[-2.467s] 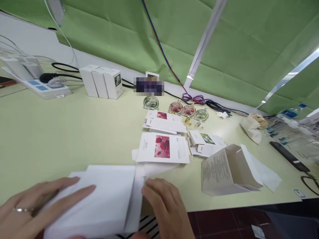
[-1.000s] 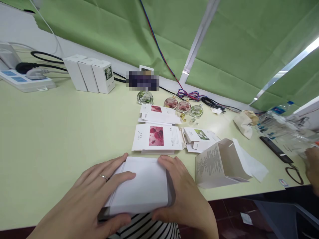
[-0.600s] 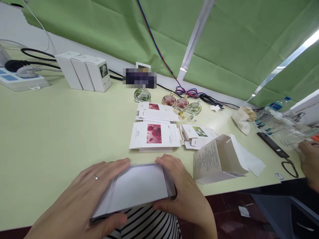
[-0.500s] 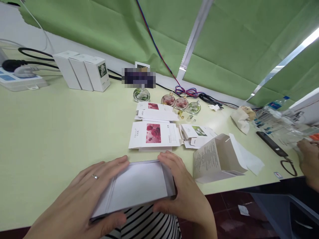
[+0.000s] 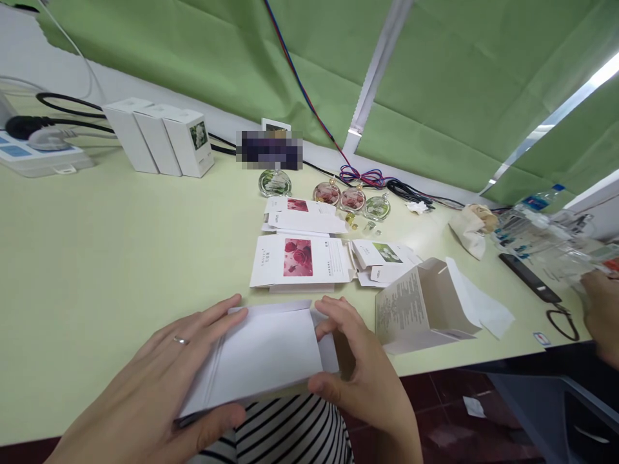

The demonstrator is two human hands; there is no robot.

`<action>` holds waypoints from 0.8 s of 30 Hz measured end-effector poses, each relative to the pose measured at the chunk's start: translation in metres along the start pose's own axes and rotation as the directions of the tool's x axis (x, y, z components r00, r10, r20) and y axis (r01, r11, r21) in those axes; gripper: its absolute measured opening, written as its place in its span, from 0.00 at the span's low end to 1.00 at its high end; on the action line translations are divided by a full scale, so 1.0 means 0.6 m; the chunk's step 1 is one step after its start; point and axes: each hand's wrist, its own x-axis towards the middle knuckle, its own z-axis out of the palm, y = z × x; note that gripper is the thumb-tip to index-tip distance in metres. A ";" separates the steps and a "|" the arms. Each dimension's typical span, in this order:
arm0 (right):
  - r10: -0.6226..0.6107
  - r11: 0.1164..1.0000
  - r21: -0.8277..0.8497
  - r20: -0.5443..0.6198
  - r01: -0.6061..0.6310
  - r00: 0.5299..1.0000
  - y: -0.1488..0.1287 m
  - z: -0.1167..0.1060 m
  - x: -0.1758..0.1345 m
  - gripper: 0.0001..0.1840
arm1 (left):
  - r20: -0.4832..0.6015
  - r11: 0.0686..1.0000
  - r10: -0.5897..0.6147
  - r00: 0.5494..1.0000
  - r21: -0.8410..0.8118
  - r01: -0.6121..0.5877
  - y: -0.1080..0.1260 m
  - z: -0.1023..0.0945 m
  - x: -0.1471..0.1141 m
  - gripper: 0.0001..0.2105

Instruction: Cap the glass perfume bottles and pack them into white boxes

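Observation:
A plain white carton (image 5: 265,354) lies tilted at the table's front edge, close to my striped clothing. My left hand (image 5: 178,374), with a ring on one finger, is closed round its left end, fingers over the top and thumb along the near side. At the carton's right end, my right hand (image 5: 358,367) has bent fingertips against a raised flap and its thumb by the near corner. Just beyond are a flattened box with a red rose picture (image 5: 297,258), another flat rose box (image 5: 304,216) and a flat box with a white flower (image 5: 387,254).
An open beige box (image 5: 401,312) stands at right beside white paper (image 5: 488,309). Round glass bottles (image 5: 352,200) and small caps (image 5: 370,227) sit behind. White boxes (image 5: 159,138) stand back left. Another person's hand (image 5: 602,316) is far right, near a phone (image 5: 529,277) and plastic holders.
My right fingers have bent in and shifted at the carton's right end, and the far edge flap now stands raised. My left hand keeps its hold almost unmoved.

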 end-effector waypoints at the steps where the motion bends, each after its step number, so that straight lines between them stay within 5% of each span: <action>1: 0.005 1.000 -0.021 0.013 -0.004 1.000 -0.002 -0.001 0.001 0.37 | 0.000 1.000 -0.002 1.000 -0.006 0.002 -0.001 0.001 0.000 0.30; 9: -0.113 0.989 -0.095 0.021 0.114 0.993 0.000 -0.005 0.001 0.20 | 0.030 0.998 -0.045 0.999 -0.032 0.046 -0.002 0.002 -0.002 0.32; 24: -0.148 0.984 -0.095 0.004 0.148 0.989 0.000 -0.005 0.001 0.17 | 0.031 0.997 -0.012 0.999 -0.080 0.014 -0.006 -0.005 -0.003 0.34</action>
